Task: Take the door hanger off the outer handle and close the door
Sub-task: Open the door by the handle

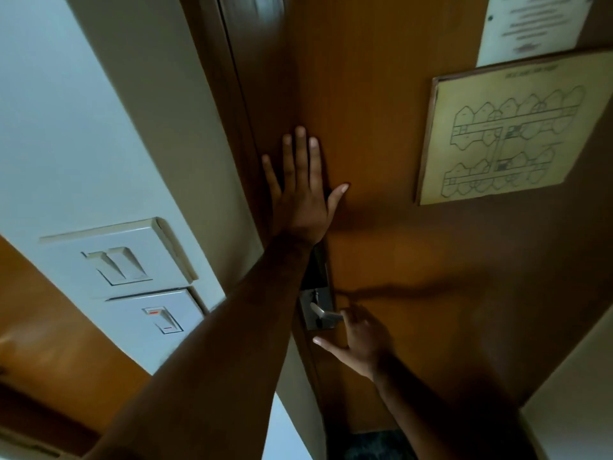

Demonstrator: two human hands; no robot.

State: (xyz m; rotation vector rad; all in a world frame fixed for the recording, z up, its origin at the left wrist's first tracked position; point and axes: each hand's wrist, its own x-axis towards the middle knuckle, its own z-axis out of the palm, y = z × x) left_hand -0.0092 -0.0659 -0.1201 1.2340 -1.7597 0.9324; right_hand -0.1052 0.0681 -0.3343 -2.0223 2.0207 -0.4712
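Observation:
The brown wooden door (381,134) fills the middle and right of the head view, its edge lying against the dark frame (232,104). My left hand (300,190) is pressed flat on the door near that edge, fingers spread, holding nothing. Lower down, my right hand (360,340) rests at the tip of the silver inner lever handle (323,313), fingers loosely apart, thumb pointing left. The handle sits on a metal lock plate (318,293), partly hidden by my left forearm. No door hanger is visible.
A framed floor plan (507,131) and a white printed notice (530,24) hang on the door at upper right. Wall switch plates (119,260) sit on the pale wall to the left. A pale wall edge (570,376) shows at lower right.

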